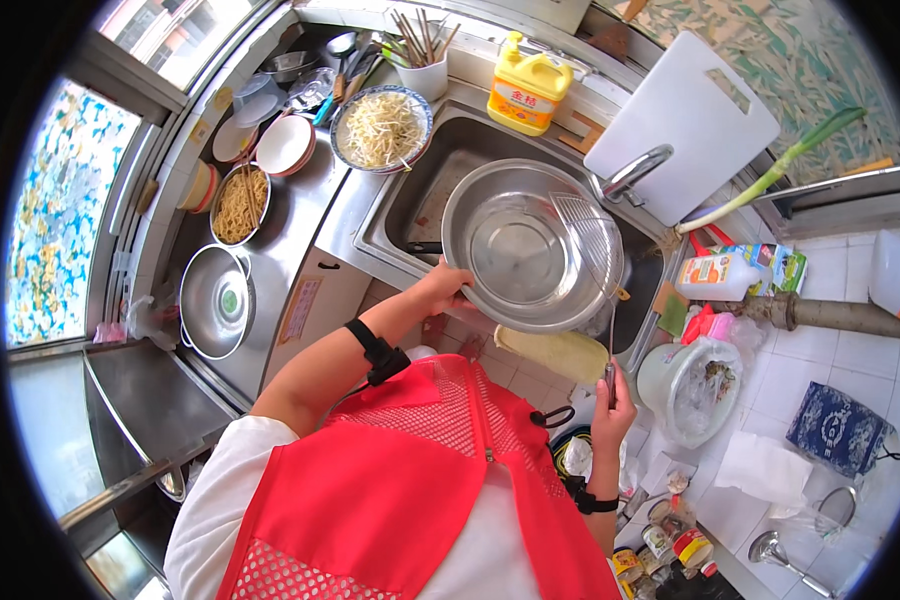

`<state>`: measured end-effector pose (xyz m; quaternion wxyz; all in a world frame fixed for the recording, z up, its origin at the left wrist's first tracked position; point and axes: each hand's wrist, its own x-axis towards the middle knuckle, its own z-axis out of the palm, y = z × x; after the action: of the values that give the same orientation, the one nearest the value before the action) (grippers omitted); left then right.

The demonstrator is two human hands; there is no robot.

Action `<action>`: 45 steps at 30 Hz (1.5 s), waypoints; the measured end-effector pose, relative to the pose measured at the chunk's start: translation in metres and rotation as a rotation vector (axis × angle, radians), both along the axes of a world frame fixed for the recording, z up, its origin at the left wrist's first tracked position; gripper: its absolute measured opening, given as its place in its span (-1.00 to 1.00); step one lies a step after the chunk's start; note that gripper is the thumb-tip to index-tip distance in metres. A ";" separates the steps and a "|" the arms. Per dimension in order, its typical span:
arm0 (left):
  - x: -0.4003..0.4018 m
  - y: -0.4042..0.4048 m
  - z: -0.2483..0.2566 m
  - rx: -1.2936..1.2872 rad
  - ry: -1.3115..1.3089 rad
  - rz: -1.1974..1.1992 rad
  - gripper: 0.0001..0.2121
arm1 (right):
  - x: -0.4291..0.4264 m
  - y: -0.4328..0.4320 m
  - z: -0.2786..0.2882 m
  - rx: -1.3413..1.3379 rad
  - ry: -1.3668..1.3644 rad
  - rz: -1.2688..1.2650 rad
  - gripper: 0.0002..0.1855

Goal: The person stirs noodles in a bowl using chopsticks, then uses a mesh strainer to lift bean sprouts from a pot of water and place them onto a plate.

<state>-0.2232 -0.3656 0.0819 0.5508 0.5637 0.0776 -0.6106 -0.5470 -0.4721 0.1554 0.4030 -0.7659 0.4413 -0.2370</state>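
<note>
My left hand (448, 288) grips the near-left rim of a wide stainless steel basin (517, 251). The basin is above the double sink (427, 191), and whether it rests on anything is hidden. In my right hand (615, 409) is the handle of a wire skimmer (591, 232). Its mesh head lies across the basin's right side, and the handle points back toward me. I cannot tell whether the basin holds clear water. Below its near edge a pale yellow cloth or mat (551, 354) shows in part.
Left of the sink stand a bowl of bean sprouts (382, 129), a pot of noodles (241, 204) and a metal pot (216, 301). Behind are a yellow detergent jug (529, 86), a faucet (637, 171) and a white cutting board (686, 124). A lined bin (671, 397) is at the right.
</note>
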 end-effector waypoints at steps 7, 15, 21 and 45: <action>0.012 0.013 -0.027 -0.119 -1.379 -0.062 -0.18 | 0.020 -0.003 0.004 -0.217 0.032 0.026 -0.60; 0.046 0.025 0.028 0.123 -1.607 -0.333 -0.14 | -0.011 0.001 -0.027 -0.387 0.099 -0.045 -0.58; 0.055 0.028 0.016 0.124 -1.602 -0.275 -0.15 | -0.033 0.012 -0.037 -0.297 0.325 -0.127 -0.58; -0.036 -0.068 -0.116 0.005 0.106 -0.006 -0.61 | -0.050 0.013 -0.048 0.000 0.252 -0.182 -0.59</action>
<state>-0.2595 -0.4339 -0.0345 0.5428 0.5320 0.1066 -0.6411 -0.5971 -0.4590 0.1074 0.3211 -0.7464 0.5561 -0.1746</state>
